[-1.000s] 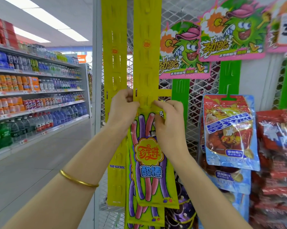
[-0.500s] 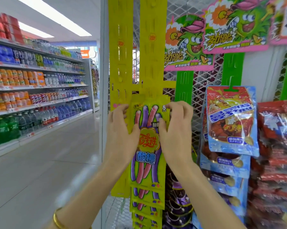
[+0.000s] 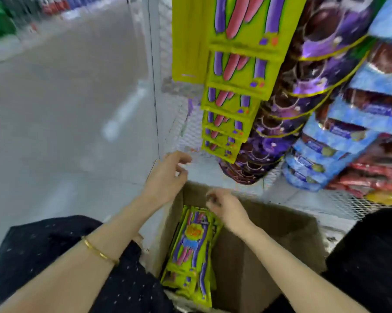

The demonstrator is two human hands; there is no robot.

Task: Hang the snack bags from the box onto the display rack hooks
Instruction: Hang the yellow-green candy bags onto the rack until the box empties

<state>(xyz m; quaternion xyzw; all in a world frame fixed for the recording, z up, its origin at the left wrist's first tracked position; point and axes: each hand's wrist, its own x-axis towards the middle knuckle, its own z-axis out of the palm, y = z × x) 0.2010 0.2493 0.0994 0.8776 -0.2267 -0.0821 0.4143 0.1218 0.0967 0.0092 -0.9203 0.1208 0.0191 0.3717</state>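
The bags (image 3: 190,247) lie stacked on edge in the left part of the box (image 3: 269,227), top ends toward the rack, packed against the box's left wall. To their right the box is open cardboard as far as its right wall. The box sits on the floor (image 3: 66,109) between the person's knees, dark cloth (image 3: 43,256) close on either side, and its far rim is near the foot of the mesh (image 3: 188,129).

Above the box a column of hung bags (image 3: 235,71) of the same kind overlaps downward, the lowest ending a little above the far rim. A bare yellow strip (image 3: 186,41) hangs just to their left, beside a grey post (image 3: 153,64). To the right, purple bags (image 3: 292,109), then blue bags (image 3: 348,132), then red bags (image 3: 375,177) crowd in overlapping columns, the purple ones bulging over the far right of the box. Left of the post the aisle floor is wide and open.

The left hand (image 3: 167,179) hovers over the box's far left corner, fingers loosely curled and holding nothing, with a bracelet (image 3: 97,251) on its forearm. The right hand (image 3: 228,211) is over the top ends of the bags, fingers curled down toward them; blur hides whether it grips one.
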